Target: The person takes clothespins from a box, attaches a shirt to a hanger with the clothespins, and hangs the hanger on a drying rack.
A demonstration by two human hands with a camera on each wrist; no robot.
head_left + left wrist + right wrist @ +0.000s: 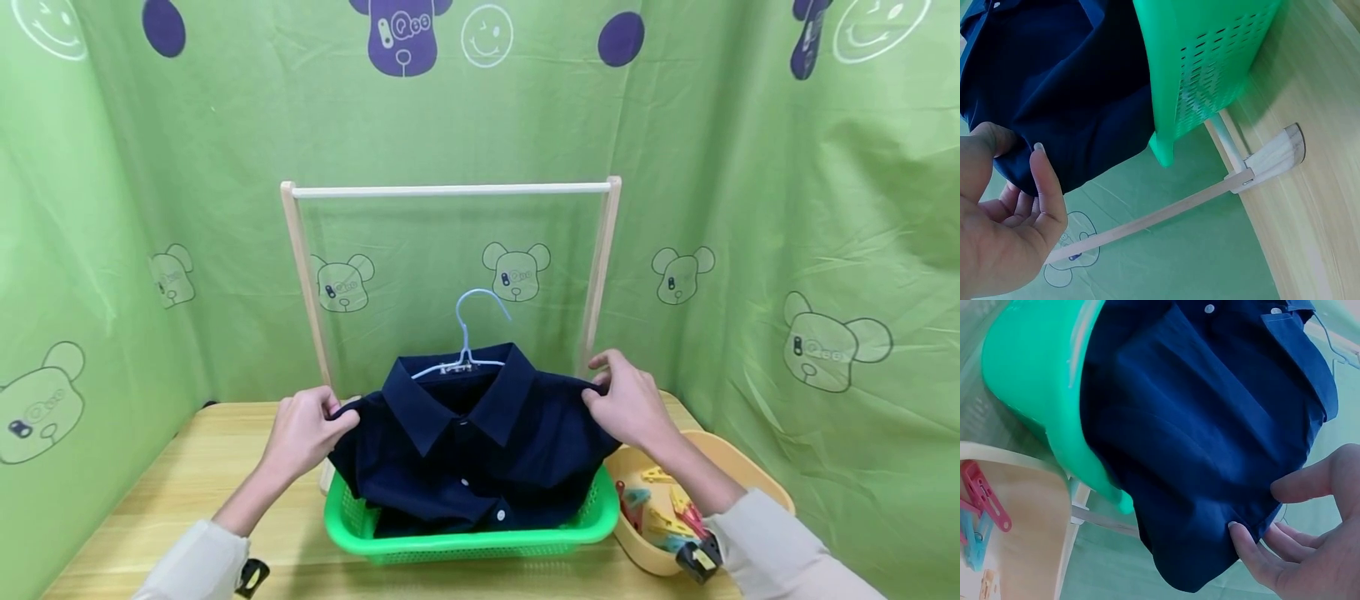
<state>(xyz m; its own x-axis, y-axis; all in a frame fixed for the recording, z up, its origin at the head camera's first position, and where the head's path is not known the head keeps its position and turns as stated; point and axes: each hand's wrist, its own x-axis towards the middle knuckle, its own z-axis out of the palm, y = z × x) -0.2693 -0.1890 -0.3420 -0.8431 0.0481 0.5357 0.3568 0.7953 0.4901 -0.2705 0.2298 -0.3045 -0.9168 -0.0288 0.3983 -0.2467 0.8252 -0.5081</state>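
A dark navy collared shirt [480, 450] with white buttons is spread over a green plastic basket [480, 546], its lower part inside. A pale blue wire hanger [465, 333] sits in the shirt, its hook rising above the collar and its arms hidden under the cloth. My left hand [303, 429] pinches the shirt's shoulder at the left; the left wrist view shows thumb and fingers on the fabric. At the opposite shoulder, my right hand [630, 400] holds the cloth between thumb and fingers, seen also in the right wrist view.
Behind the basket stands a wooden rack with a white crossbar [450, 191]. To the right, an orange-yellow bin [738, 462] holds several coloured clothespins [667, 521]. All rest on a wooden table [202, 467] enclosed by a green printed curtain [450, 125].
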